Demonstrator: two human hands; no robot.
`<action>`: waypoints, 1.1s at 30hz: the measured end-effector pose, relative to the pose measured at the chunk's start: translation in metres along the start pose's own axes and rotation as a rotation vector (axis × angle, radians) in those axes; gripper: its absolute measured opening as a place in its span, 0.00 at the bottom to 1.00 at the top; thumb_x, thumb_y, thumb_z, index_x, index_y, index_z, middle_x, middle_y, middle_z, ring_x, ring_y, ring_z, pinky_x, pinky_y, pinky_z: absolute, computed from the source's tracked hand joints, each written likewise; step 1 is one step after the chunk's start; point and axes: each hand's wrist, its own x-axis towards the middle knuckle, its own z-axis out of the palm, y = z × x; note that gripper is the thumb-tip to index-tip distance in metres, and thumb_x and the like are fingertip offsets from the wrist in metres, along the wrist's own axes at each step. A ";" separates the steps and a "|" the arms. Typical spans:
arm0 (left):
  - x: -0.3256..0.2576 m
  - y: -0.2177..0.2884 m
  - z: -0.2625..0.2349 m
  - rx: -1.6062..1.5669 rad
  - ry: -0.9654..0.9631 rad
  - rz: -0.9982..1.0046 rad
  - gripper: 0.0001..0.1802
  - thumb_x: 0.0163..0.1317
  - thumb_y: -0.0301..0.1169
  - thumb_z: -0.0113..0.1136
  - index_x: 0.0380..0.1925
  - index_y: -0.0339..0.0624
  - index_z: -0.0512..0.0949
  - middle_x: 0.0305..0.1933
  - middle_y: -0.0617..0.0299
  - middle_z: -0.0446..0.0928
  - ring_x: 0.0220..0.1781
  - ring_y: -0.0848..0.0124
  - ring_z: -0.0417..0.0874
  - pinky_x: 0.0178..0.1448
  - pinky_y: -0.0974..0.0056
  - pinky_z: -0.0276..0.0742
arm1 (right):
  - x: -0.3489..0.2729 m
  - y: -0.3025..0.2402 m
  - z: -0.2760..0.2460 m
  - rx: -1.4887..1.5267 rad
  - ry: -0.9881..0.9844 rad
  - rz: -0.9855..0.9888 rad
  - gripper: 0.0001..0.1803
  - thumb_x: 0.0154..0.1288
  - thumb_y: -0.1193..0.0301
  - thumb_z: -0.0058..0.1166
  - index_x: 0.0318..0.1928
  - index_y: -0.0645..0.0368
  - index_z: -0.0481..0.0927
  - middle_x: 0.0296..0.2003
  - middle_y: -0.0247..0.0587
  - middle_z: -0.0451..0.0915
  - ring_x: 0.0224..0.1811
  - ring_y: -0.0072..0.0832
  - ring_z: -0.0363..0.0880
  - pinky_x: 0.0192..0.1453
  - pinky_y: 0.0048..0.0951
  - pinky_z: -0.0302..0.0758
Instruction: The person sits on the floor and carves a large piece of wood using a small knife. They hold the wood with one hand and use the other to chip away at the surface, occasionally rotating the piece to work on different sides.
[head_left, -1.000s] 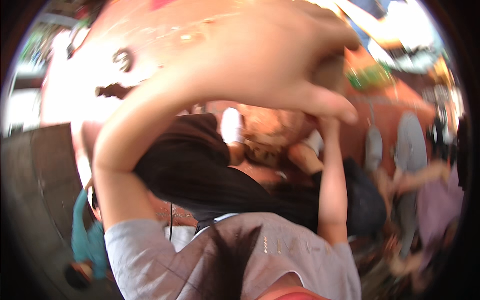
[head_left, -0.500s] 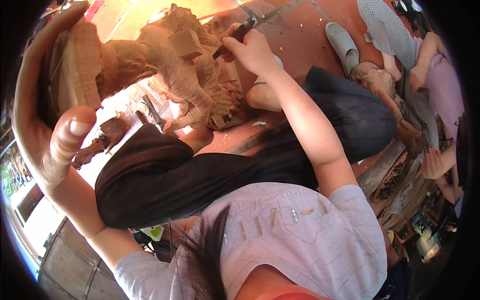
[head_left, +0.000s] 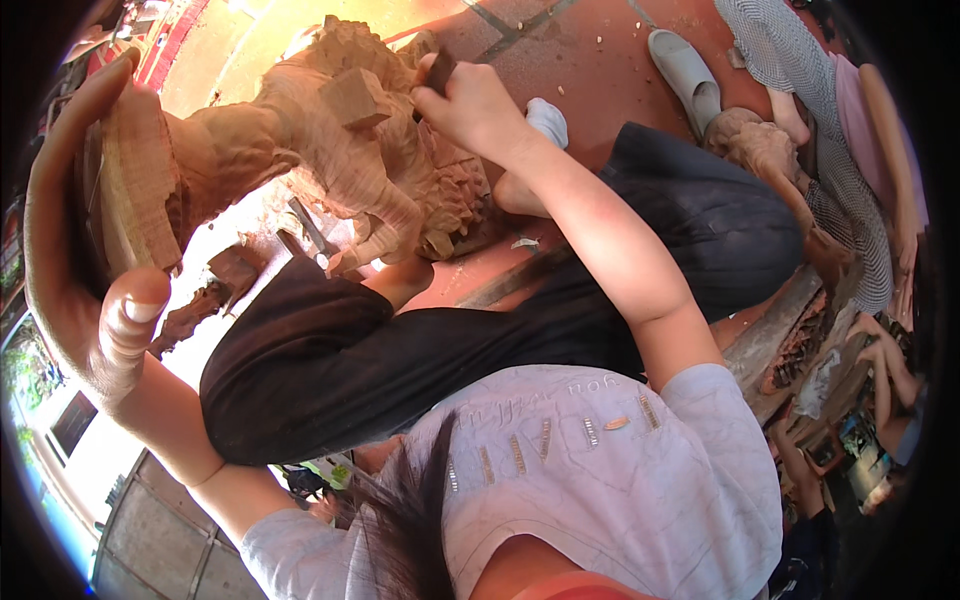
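A large brown wood carving (head_left: 350, 150) with deep folds and a rough, textured part lies in front of my crossed legs. My left hand (head_left: 85, 270) grips its flat block-like end at the far left, fingers round the outer side and thumb apart on the near side. In my closed right hand (head_left: 475, 110) is a dark stick-like hand tool (head_left: 438, 72), held over the carving's right side. The tool's far end shows above my fist; its working tip is hidden, so I cannot tell its exact kind.
Metal tools (head_left: 312, 228) and wood scraps (head_left: 200, 315) lie beyond my left knee. A grey slipper (head_left: 685, 75) rests on the red tiled floor (head_left: 590, 60). Another person sits at the right, near another carved wood piece (head_left: 755, 150) and rough timber (head_left: 790, 330).
My right hand has moved left with the tool, which now stands more upright. The carving's left end and my left hand have shifted slightly down and left. The other person's arms have moved.
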 end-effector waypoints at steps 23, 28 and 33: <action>-0.011 0.015 -0.012 0.050 -0.040 0.091 0.41 0.44 0.59 0.67 0.52 0.42 0.74 0.56 0.50 0.72 0.55 0.50 0.73 0.59 0.51 0.67 | -0.047 0.002 0.016 0.220 0.063 0.000 0.07 0.61 0.72 0.50 0.35 0.62 0.71 0.26 0.55 0.76 0.30 0.47 0.78 0.35 0.38 0.73; -0.011 0.014 -0.011 0.050 -0.037 0.106 0.38 0.45 0.57 0.67 0.53 0.46 0.74 0.56 0.51 0.73 0.56 0.51 0.73 0.59 0.51 0.67 | -0.052 -0.002 -0.003 0.357 -0.009 0.251 0.05 0.61 0.73 0.51 0.34 0.62 0.71 0.27 0.53 0.77 0.30 0.45 0.78 0.36 0.37 0.74; -0.011 0.016 -0.011 0.042 -0.028 0.106 0.37 0.45 0.56 0.67 0.53 0.47 0.75 0.56 0.52 0.73 0.56 0.51 0.74 0.59 0.51 0.67 | -0.056 -0.012 0.013 0.227 0.070 -0.119 0.07 0.61 0.71 0.47 0.34 0.63 0.72 0.21 0.48 0.78 0.24 0.36 0.79 0.31 0.33 0.74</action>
